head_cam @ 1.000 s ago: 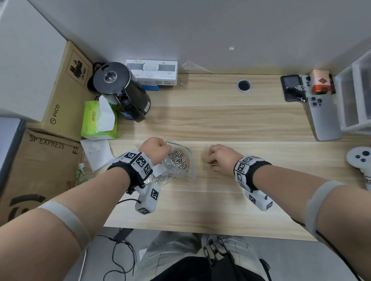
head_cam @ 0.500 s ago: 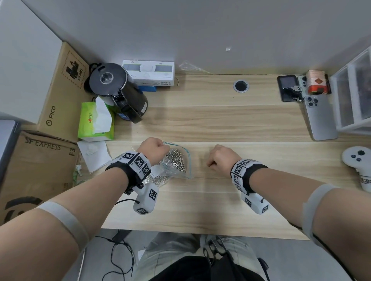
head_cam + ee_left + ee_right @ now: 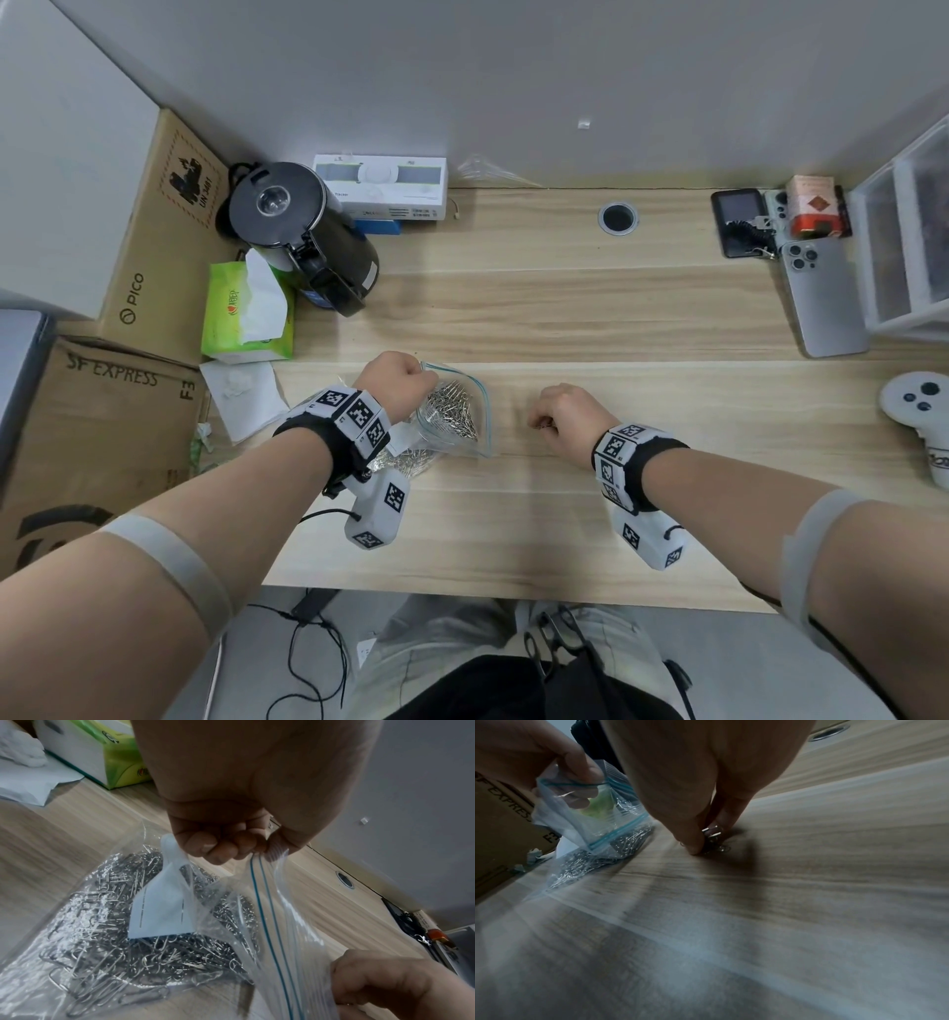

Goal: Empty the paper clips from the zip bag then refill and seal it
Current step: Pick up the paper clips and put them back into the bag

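Observation:
A clear zip bag with a blue zip line lies on the wooden desk, its mouth lifted and many silver paper clips inside. My left hand pinches the bag's top edge between curled fingers. A white slip shows inside the bag. To the right, my right hand pinches a small bunch of loose paper clips against the desk. More clips lie under my left wrist, inside the bag's lower part.
A black kettle, a green tissue box and cardboard boxes crowd the left. A phone, a white drawer unit and a game controller sit at the right. The desk's front edge is near my body.
My right hand has stayed on the desk right of the bag, curling over the loose clips. The left hand keeps its hold on the bag's mouth.

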The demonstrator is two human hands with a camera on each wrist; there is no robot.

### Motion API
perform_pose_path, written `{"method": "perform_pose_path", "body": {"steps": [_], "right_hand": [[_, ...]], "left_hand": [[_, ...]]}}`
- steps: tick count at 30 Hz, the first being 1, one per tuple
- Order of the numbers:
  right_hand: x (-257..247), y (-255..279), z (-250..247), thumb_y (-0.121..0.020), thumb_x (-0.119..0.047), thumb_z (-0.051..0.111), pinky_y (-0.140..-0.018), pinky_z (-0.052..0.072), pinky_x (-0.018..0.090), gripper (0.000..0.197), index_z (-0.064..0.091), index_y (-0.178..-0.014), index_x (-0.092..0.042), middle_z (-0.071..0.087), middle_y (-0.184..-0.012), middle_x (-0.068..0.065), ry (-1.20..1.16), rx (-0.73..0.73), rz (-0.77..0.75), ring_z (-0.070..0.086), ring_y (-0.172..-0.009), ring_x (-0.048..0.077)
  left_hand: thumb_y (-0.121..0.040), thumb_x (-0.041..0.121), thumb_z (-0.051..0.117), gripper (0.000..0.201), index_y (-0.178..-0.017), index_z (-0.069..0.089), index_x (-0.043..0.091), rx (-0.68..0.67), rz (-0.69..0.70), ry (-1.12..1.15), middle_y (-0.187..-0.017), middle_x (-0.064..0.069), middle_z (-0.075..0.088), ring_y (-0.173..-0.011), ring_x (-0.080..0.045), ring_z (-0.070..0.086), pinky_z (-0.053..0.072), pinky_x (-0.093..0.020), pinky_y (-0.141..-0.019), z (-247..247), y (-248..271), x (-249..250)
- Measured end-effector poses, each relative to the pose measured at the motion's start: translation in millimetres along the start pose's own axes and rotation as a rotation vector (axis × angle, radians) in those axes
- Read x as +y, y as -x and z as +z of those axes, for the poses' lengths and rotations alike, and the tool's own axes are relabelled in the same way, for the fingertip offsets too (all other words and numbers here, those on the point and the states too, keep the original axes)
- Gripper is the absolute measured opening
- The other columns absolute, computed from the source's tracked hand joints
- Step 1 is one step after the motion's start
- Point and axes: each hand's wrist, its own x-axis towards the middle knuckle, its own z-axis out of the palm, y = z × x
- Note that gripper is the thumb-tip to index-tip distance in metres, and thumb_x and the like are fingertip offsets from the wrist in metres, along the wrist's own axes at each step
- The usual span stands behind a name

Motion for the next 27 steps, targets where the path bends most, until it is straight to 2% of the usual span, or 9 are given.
{"method": "perform_pose_path", "body": {"steps": [6, 9, 11, 13, 17, 19, 21, 24, 27], "right_hand": [[-1, 3, 9, -0.069, 0.008, 0.057, -0.074, 0.051, 0.036, 0.022, 0.071, -0.077, -0.007, 0.066, -0.079, 0.008, -0.042, 0.073, -0.01, 0.061, -0.078, 0.028], [0, 3, 8, -0.071, 0.006, 0.059, -0.074, 0.051, 0.036, 0.021, 0.073, -0.077, -0.008, 0.067, -0.08, 0.007, -0.041, 0.091, 0.006, 0.063, -0.077, 0.027], [1, 2, 6, -0.073, 0.003, 0.061, -0.077, 0.051, 0.031, 0.021, 0.076, -0.08, -0.01, 0.07, -0.083, 0.006, -0.063, 0.084, 0.045, 0.065, -0.08, 0.025], [-1, 1, 5, -0.076, -0.001, 0.064, -0.078, 0.051, 0.025, 0.018, 0.077, -0.08, -0.013, 0.071, -0.082, 0.001, -0.13, 0.119, 0.124, 0.065, -0.078, 0.018], [-9, -5, -10, -0.075, -0.006, 0.075, -0.071, 0.053, 0.018, 0.012, 0.075, -0.071, -0.018, 0.07, -0.076, -0.008, -0.47, 0.271, 0.393, 0.065, -0.07, 0.007], [-12, -12, -23, -0.07, -0.008, 0.079, -0.074, 0.057, 0.022, 0.011, 0.077, -0.071, -0.019, 0.073, -0.077, -0.007, -0.623, 0.292, 0.506, 0.069, -0.076, 0.009], [-19, -22, -35, -0.064, -0.007, 0.081, -0.079, 0.06, 0.03, 0.013, 0.076, -0.068, -0.018, 0.075, -0.074, -0.004, -0.744, 0.297, 0.556, 0.072, -0.075, 0.013], [-44, -35, -42, -0.059, -0.004, 0.081, -0.08, 0.06, 0.041, 0.014, 0.076, -0.061, -0.017, 0.073, -0.065, 0.001, -0.823, 0.263, 0.493, 0.069, -0.065, 0.016], [-73, -40, -30, -0.064, -0.012, 0.086, -0.077, 0.059, 0.03, 0.013, 0.075, -0.065, -0.02, 0.072, -0.065, -0.006, -0.778, 0.22, 0.366, 0.068, -0.067, 0.011]], "left_hand": [[-0.082, 0.022, 0.056, 0.028, -0.057, 0.047, 0.015, 0.015, 0.007, -0.007, -0.056, -0.002, 0.049, -0.057, -0.024, 0.052, 0.04, -0.028, -0.058, 2, -1, -3], [-0.083, 0.021, 0.056, 0.028, -0.058, 0.046, 0.015, 0.017, 0.007, -0.01, -0.056, -0.002, 0.048, -0.056, -0.022, 0.049, 0.038, -0.026, -0.055, 2, -1, -3], [-0.083, 0.022, 0.056, 0.026, -0.059, 0.047, 0.014, 0.013, 0.005, -0.009, -0.056, -0.002, 0.048, -0.056, -0.022, 0.05, 0.038, -0.026, -0.055, 2, -2, -3], [-0.082, 0.022, 0.056, 0.025, -0.06, 0.047, 0.014, 0.008, 0.011, -0.002, -0.056, -0.003, 0.048, -0.055, -0.022, 0.05, 0.039, -0.025, -0.054, 2, -1, -2], [-0.085, 0.02, 0.055, 0.029, -0.059, 0.044, 0.015, 0.023, 0.021, -0.012, -0.055, -0.001, 0.045, -0.051, -0.019, 0.046, 0.033, -0.023, -0.049, 1, -1, 2], [-0.085, 0.02, 0.056, 0.03, -0.058, 0.044, 0.015, 0.03, 0.018, -0.014, -0.055, 0.0, 0.045, -0.053, -0.019, 0.046, 0.034, -0.024, -0.05, 1, -1, 3], [-0.084, 0.021, 0.057, 0.028, -0.059, 0.046, 0.015, 0.03, 0.015, -0.012, -0.056, -0.001, 0.046, -0.057, -0.021, 0.047, 0.037, -0.025, -0.054, 1, -2, 3], [-0.083, 0.02, 0.057, 0.029, -0.057, 0.045, 0.016, 0.027, 0.018, 0.002, -0.056, -0.001, 0.045, -0.058, -0.022, 0.047, 0.04, -0.027, -0.058, 2, -2, 5], [-0.082, 0.021, 0.057, 0.03, -0.055, 0.044, 0.017, 0.035, 0.028, 0.005, -0.055, 0.0, 0.045, -0.057, -0.022, 0.046, 0.04, -0.027, -0.057, 3, -2, 7]]}}
